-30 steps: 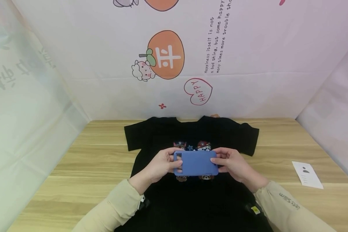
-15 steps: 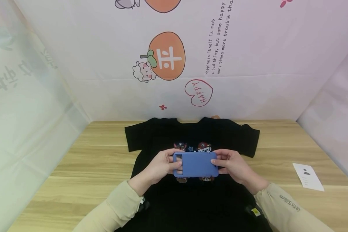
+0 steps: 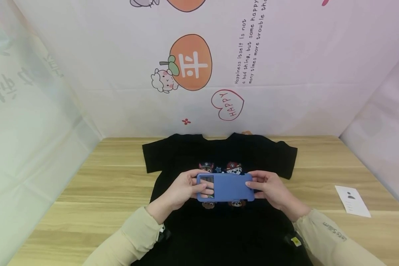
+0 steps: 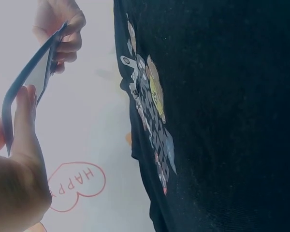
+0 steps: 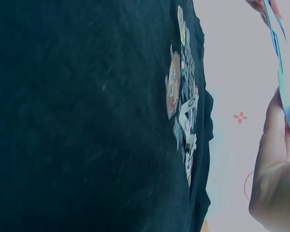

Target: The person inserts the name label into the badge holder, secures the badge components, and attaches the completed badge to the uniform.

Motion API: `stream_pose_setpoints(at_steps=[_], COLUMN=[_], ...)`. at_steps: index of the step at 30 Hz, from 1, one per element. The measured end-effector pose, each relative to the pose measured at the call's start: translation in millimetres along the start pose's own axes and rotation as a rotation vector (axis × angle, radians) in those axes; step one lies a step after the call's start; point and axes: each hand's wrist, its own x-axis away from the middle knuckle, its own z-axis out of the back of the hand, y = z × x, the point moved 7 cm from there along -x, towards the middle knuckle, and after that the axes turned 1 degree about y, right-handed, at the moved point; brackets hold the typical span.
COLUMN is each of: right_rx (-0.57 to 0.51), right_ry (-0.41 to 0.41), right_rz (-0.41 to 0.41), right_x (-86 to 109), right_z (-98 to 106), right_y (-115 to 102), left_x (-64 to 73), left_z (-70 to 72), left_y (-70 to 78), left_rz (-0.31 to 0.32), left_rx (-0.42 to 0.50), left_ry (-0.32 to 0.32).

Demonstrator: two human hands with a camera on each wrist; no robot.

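Blue holder: flat blue thing (image 3: 231, 187), held up in the air over the middle of the shirt, not resting on it; the left wrist view shows a clear gap underneath
Long axis: side to side, strung pretty much straight from one hand to the other, so each hand gets a short end
Nearer hand: neither tbh, both are on it
Left grip: left hand (image 3: 181, 191) pinches the windowed end, thumb on the near face, fingers behind and visible through the window
Right grip: right hand (image 3: 269, 190) clamps the solid end, thumb on the near face, fingers tucked behind
Looks: rounded corners, matte-ish blue, cut-out window at the left end, plain panel over the rest; seems like a frame plus a panel, maybe two layers, can't say for sure
Under it: black T-shirt (image 3: 193, 236) laid out with its neckline at the far side, cartoon print (image 3: 234, 168) peeking out around the holder
Off to the right: white card (image 3: 353, 200) with a little dark figure on it, lying on the wood-grain table (image 3: 86, 199), well apart from both hands
Backdrop: pale printed cloth (image 3: 286, 55) behind it all
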Motion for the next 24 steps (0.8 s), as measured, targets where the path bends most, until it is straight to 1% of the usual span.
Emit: stream_pose_setpoints(at_steps=[4, 7, 12, 16, 20, 24], right_rx=[0.015, 0.021, 0.029, 0.025, 0.024, 0.035], right_ry=[0.000, -0.009, -0.007, 0.001, 0.007, 0.016], right_rz=[-0.003, 0.002, 0.001, -0.008, -0.006, -0.015], right_x=[0.7, 1.0, 1.7, 2.3, 2.3, 2.5], right_z=[4.1, 4.2, 5.2, 5.7, 7.2, 9.9], right_y=[0.9, 0.0, 0.4, 1.8, 2.1, 3.3], left_x=[-0.9, -1.4, -1.6, -0.1, 1.3, 2.3], left_z=[-1.1, -0.9, -0.7, -0.3, 0.1, 2.4], left_y=[0.4, -0.8, -2.3, -1.7, -0.3, 0.1], left_rz=[0.013, 0.018, 0.028, 0.027, 0.014, 0.012], left_rx=[0.010, 0.002, 0.015, 0.021, 0.021, 0.017], left_ry=[0.005, 0.010, 0.013, 0.008, -0.003, 0.000])
